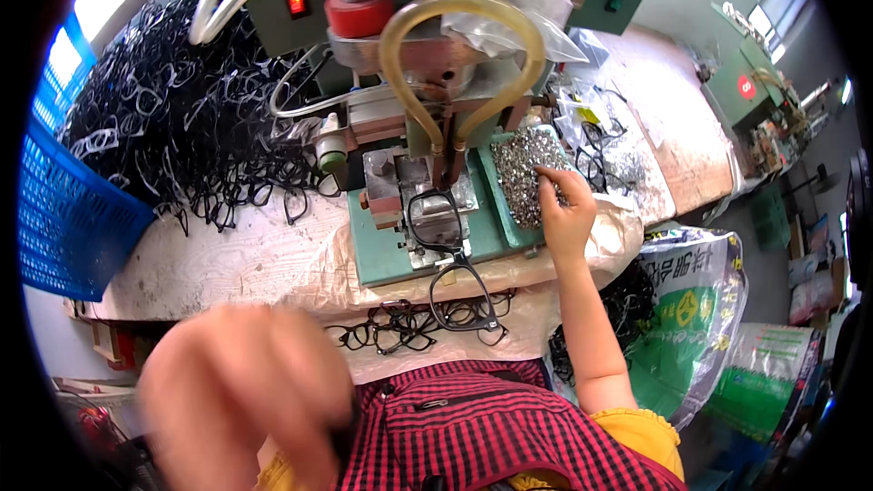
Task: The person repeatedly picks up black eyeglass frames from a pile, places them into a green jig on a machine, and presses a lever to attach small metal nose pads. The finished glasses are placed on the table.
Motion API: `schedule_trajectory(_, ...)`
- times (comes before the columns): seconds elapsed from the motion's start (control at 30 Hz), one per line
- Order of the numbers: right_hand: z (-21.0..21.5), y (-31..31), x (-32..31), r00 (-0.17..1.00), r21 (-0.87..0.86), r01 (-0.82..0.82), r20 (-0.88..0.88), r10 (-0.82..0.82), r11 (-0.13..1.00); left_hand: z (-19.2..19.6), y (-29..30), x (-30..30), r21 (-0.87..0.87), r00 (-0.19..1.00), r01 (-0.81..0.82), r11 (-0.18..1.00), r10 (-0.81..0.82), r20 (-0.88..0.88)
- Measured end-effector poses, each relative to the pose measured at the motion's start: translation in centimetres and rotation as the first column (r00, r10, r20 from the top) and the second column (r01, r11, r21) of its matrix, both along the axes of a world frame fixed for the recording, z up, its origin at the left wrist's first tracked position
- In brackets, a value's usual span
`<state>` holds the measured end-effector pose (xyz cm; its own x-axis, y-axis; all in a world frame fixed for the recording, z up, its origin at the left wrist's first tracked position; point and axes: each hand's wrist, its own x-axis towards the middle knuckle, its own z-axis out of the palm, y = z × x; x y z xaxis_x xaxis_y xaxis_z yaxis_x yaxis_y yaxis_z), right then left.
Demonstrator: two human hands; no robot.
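My right hand [568, 205] reaches over a green tray [503, 218] heaped with small silvery metal parts [523, 168]. Its thumb and fingertips are pinched together at the heap; what they hold is too small to make out. Close to the camera at the lower left, my left hand [245, 391] is large and smeared by motion, its fingers unclear. Between the hands, a black eyeglass frame [462, 264] rests in the metal fixture [386, 184] of a bench machine, one rim at the fixture and the other hanging toward me. A curved yellowish tube [459, 2] loops above it.
A big pile of black eyeglass frames [173, 100] covers the left bench beside a blue plastic basket [68, 218]. Several more frames [400, 325] lie on the paper below the machine. Printed sacks [687, 318] stand at right, with another green machine [750, 82] behind.
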<state>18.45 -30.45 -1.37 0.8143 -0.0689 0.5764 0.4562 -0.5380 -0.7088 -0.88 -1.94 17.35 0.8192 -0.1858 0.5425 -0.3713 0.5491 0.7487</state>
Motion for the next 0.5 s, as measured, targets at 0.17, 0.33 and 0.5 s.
schedule_trajectory(0.17, -0.7, 1.3, -0.2, 0.999, 0.132, -0.013, -0.05, 0.019, 0.991, 1.8, -1.2, 2.0, 0.076, 0.785, 0.538, 0.84, -0.532, 0.318)
schedule_trajectory(0.33, -1.5, 1.1, 0.1, 0.99, 0.213, 0.01, -0.137, 0.019, 0.977, 2.1, -1.5, 1.9, 0.199, 0.672, 0.561, 0.803, -0.583, 0.457)
schedule_trajectory(0.5, -1.9, 1.6, 0.7, 0.996, 0.168, -0.01, -0.081, 0.024, 0.986, -1.0, 1.2, 2.3, 0.713, 0.184, 0.621, 0.327, -0.944, 0.273)
